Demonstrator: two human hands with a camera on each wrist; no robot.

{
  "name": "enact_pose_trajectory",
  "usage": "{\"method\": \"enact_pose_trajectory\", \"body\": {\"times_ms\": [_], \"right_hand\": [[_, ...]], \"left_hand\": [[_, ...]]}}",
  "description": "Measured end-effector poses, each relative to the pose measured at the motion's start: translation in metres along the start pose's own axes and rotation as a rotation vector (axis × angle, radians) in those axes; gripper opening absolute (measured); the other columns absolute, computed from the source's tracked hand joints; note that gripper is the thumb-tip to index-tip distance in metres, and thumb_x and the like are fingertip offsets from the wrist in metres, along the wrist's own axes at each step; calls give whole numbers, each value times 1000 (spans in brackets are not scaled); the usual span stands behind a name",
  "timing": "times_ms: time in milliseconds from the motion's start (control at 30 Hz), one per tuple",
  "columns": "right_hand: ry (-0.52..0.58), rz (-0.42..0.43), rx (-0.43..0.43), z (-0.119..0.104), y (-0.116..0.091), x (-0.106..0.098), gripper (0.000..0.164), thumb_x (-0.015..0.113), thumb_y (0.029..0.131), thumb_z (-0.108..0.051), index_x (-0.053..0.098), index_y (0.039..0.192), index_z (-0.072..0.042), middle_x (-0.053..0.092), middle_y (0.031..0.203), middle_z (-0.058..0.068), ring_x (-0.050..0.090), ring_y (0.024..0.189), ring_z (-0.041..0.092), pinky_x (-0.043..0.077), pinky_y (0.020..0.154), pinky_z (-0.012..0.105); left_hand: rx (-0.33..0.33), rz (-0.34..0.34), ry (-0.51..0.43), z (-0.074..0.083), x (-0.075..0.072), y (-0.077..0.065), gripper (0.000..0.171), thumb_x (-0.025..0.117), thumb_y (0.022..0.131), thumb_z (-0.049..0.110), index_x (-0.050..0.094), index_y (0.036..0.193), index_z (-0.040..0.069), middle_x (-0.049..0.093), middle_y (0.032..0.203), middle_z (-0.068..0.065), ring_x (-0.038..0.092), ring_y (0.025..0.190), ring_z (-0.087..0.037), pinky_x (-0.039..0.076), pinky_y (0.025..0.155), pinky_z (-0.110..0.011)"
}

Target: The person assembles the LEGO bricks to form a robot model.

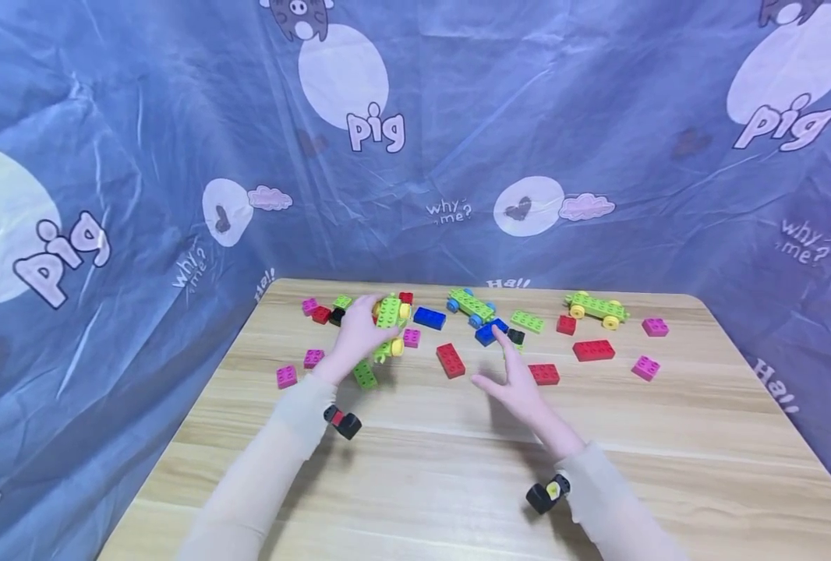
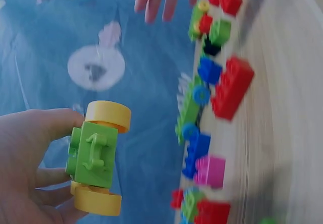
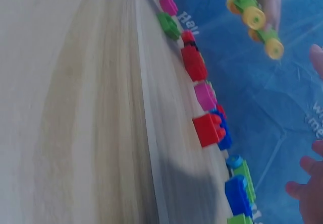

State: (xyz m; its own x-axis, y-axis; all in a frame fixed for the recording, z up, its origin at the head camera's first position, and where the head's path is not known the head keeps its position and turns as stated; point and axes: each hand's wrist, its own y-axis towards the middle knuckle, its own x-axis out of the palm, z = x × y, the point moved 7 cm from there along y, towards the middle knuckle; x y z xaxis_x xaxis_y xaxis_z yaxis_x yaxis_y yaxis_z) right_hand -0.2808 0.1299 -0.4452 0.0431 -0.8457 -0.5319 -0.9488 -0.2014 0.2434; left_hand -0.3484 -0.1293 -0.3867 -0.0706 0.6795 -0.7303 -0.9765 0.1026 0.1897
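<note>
My left hand (image 1: 359,336) grips a green toy car base (image 1: 389,315) with yellow wheels, held up above the bricks. In the left wrist view the thumb is at one wheel of the car base (image 2: 96,153) and the fingers are on its far side. My right hand (image 1: 519,383) hovers over the middle of the table with its fingers spread and nothing in them. Its index fingertip overlaps a blue brick (image 1: 487,335) in the head view, and a red brick (image 1: 545,374) lies beside the hand. In the right wrist view, parts of that hand (image 3: 314,193) show at the edge.
On the wooden table (image 1: 415,467) stand a green car base with blue wheels (image 1: 472,307) and another with yellow wheels (image 1: 595,309). Loose bricks lie around: a long red one (image 1: 450,361), a blue one (image 1: 429,317), several pink ones (image 1: 286,377). A blue printed cloth (image 1: 415,179) hangs behind.
</note>
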Motion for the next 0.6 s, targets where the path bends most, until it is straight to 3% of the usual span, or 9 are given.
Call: {"method": "enact_pose_trajectory", "body": {"times_ms": [233, 367, 600], "right_hand": [[-10, -56, -26, -19, -7, 16, 107, 81, 75, -36, 12, 155, -21, 17, 160, 14, 20, 144, 40, 23, 109, 66], [-20, -87, -50, -30, -10, 25, 114, 84, 71, -39, 10, 156, -18, 16, 160, 15, 20, 144, 40, 25, 109, 65], [-11, -138, -120, -38, -16, 37, 123, 90, 65, -24, 8, 155, -12, 9, 162, 14, 13, 146, 38, 23, 110, 63]], "left_hand": [[27, 19, -54, 28, 18, -24, 72, 82, 71, 22, 53, 135, 6, 55, 133, -17, 57, 112, -33, 48, 96, -47], [35, 8, -64, 41, 28, -37, 71, 82, 71, 20, 53, 135, 7, 54, 134, -16, 56, 114, -32, 48, 94, -50], [22, -9, -87, 54, 44, -58, 70, 84, 70, 20, 55, 132, 10, 54, 136, -13, 51, 124, -33, 44, 100, -54]]}}
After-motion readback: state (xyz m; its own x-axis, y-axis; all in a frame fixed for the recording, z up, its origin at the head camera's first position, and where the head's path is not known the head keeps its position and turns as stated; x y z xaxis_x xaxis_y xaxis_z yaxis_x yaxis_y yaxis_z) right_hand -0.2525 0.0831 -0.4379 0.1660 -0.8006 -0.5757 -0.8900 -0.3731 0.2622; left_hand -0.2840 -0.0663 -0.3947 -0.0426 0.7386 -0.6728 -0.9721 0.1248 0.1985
